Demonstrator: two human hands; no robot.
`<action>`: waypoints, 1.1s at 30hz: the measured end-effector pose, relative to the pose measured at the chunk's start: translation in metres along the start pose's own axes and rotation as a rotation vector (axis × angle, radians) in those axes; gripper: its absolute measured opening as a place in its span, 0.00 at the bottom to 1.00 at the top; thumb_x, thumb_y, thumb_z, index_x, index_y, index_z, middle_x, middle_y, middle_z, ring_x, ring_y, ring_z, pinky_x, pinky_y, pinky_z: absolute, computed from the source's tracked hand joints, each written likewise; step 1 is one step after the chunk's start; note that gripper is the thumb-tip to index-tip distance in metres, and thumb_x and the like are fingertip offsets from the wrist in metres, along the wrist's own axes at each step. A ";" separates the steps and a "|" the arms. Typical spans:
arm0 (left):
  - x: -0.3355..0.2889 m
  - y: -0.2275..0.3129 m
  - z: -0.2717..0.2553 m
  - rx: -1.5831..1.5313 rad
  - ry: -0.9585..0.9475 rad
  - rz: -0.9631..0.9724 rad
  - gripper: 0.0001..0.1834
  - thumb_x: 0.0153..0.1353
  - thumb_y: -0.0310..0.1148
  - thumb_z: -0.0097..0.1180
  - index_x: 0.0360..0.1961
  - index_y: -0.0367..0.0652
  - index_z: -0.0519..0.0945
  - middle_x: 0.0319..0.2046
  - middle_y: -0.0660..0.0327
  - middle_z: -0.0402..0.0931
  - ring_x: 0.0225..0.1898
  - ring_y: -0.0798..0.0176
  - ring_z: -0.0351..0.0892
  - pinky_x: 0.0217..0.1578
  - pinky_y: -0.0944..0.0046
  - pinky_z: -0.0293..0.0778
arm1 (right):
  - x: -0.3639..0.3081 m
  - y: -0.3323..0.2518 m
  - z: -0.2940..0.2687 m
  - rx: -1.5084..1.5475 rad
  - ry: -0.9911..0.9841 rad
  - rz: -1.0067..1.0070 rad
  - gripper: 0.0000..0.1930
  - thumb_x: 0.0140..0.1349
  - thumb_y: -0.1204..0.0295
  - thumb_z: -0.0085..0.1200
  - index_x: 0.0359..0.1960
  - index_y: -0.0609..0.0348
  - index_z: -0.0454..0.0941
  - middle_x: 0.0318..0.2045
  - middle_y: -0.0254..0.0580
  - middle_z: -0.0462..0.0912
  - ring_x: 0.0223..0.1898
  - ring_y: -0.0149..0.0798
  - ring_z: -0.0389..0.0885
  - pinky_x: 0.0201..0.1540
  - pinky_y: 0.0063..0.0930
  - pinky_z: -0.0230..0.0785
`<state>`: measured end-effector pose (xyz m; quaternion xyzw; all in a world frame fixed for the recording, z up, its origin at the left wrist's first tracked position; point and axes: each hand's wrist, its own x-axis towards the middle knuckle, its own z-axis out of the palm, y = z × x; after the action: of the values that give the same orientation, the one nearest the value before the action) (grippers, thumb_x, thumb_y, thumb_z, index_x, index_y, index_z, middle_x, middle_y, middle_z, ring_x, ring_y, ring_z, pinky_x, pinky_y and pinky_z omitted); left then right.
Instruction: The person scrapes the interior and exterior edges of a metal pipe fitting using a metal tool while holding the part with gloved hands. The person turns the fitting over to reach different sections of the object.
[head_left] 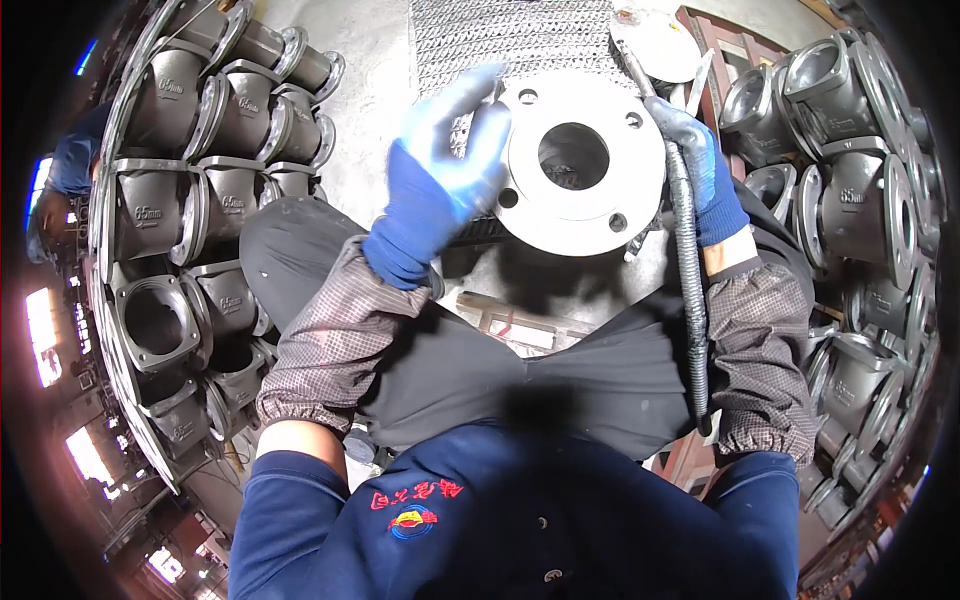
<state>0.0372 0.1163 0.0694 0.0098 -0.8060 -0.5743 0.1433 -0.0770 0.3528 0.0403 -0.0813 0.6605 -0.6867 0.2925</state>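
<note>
A pale metal flange (pixel 534 215) with a round central bore and several bolt holes faces me, above the floor between my knees. My left hand (pixel 455 150), in a blue-and-white work glove, is at its left rim, with thumb and fingers stretched apart. Whether the palm presses on the rim is hard to tell. At the right rim my right hand (pixel 695 155), gloved alike, has its fingers curled round a slim rod-like tool. From that grip a dark ribbed hose (pixel 687 250) runs down past my forearm. The curled fingertips are partly hidden.
Grey cast valve bodies (pixel 160 205) are stacked high on my left, and more valve bodies (pixel 855 200) stand on my right. A patterned metal mat (pixel 510 40) lies ahead. Beside it sits a pale round disc (pixel 665 45), near a reddish frame (pixel 735 40).
</note>
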 end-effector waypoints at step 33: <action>0.011 0.010 -0.077 0.272 0.114 -0.110 0.26 0.56 0.45 0.58 0.45 0.30 0.76 0.29 0.51 0.80 0.30 0.64 0.81 0.31 0.68 0.77 | 0.050 0.062 0.069 0.187 0.118 0.062 0.17 0.61 0.71 0.46 0.49 0.70 0.72 0.43 0.42 0.77 0.45 0.30 0.75 0.52 0.21 0.64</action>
<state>0.0466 0.0463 0.1047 0.1058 -0.8651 -0.4654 0.1543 -0.0656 0.2709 -0.0249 0.0077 0.6118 -0.7395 0.2806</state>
